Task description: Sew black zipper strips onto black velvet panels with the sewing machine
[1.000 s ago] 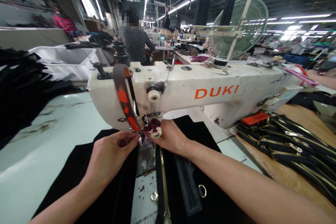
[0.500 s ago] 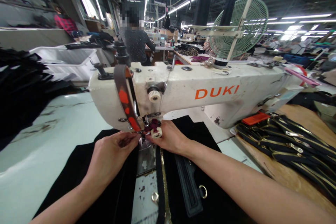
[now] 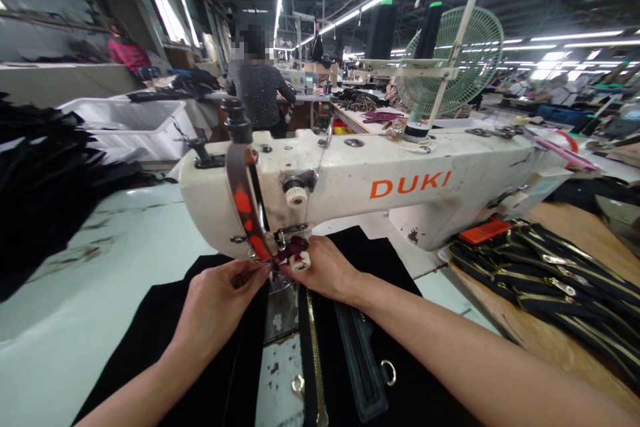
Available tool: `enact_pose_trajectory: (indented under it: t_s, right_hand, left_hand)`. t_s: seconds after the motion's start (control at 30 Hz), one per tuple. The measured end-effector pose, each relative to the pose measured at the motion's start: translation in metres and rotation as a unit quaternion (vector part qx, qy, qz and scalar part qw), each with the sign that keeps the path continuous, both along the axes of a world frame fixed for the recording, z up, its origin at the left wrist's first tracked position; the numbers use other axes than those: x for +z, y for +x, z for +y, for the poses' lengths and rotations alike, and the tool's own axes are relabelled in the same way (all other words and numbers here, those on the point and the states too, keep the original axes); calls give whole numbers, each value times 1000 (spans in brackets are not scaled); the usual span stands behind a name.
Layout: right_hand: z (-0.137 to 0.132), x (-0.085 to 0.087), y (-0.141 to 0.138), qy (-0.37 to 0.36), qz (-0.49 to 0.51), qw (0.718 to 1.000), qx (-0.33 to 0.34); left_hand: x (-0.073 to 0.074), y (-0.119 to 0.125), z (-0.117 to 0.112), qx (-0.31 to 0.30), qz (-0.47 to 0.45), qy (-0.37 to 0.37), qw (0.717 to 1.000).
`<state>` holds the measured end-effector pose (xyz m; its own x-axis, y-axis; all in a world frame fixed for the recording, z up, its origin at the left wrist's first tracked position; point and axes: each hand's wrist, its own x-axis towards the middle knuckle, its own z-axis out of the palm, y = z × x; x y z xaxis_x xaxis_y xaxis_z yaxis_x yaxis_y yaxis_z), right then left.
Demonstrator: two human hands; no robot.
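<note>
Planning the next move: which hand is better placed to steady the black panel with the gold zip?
Likely the right hand: it sits over the black panel, near the gold zip. The left hand is over black fabric farther left.

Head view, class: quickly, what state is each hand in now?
Left hand: pinched closed at the white, orange-lettered sewing machine; anything held cannot be made out.
Right hand: partly hidden behind a round white knob; open or closed cannot be told.
</note>
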<state>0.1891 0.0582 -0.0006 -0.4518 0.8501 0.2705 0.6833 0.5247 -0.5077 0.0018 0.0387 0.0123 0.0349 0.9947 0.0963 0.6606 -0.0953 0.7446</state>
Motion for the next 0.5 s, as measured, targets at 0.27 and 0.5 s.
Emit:
enact_pose_trajectory:
  t_s: [0.27, 0.5]
  right_hand:
    - [-2, 2, 0, -5, 1, 1000, -8]
    - [-3, 11, 2, -37, 38, 998, -30]
  left_hand:
    - [0, -2, 0, -6, 15, 20, 1000]
    - [-3, -2, -10, -54, 37, 125, 990]
